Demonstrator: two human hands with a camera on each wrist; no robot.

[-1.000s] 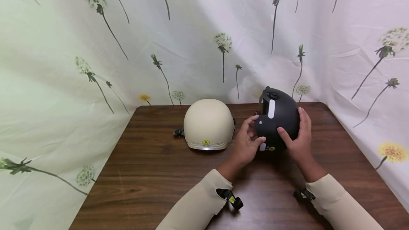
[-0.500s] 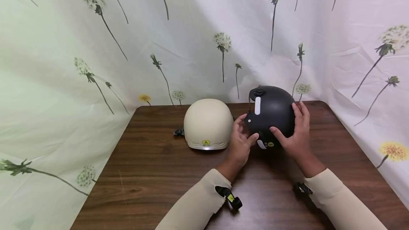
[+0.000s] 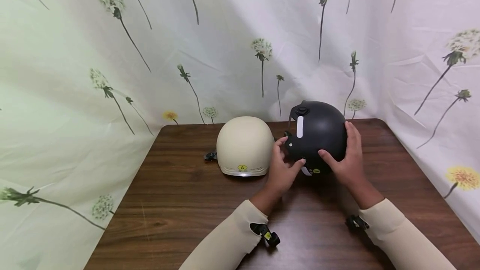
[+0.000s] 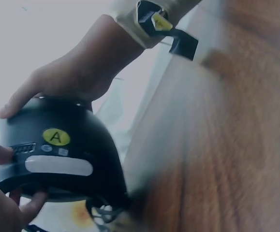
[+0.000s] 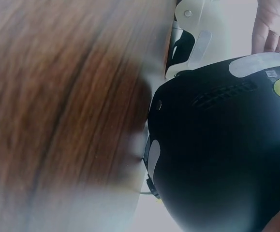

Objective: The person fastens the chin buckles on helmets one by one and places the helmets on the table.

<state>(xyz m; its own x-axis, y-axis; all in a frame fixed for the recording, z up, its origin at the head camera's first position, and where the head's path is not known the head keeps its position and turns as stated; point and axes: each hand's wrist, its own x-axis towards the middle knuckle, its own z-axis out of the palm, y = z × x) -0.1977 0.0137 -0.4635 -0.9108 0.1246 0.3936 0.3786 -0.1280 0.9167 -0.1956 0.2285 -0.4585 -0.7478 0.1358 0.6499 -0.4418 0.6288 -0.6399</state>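
Observation:
A black helmet [image 3: 324,130] with white reflective strips sits on the right part of the table, its front opening and visor turned left. My left hand [image 3: 281,172] grips its lower left edge, thumb on the outside and fingers at the rim. My right hand [image 3: 349,168] holds the shell from the right, thumb on the near side and fingers curved around the far side. In the left wrist view a yellow "A" sticker [image 4: 56,137] shows on the shell. Beside my left hand stands a cream helmet [image 3: 245,143], dome up, its own "A" sticker facing me.
The wooden table [image 3: 180,216] ends at a back edge against a hanging dandelion-print cloth [image 3: 225,45]. A black strap buckle [image 3: 210,156] sticks out left of the cream helmet. Each sleeve has a dark wrist device, such as the left wrist band [image 3: 265,234].
The black helmet has turned and shifted left, nearer the cream helmet, with both hands on it. Over the last half second it has barely moved. The cream helmet stays in place.

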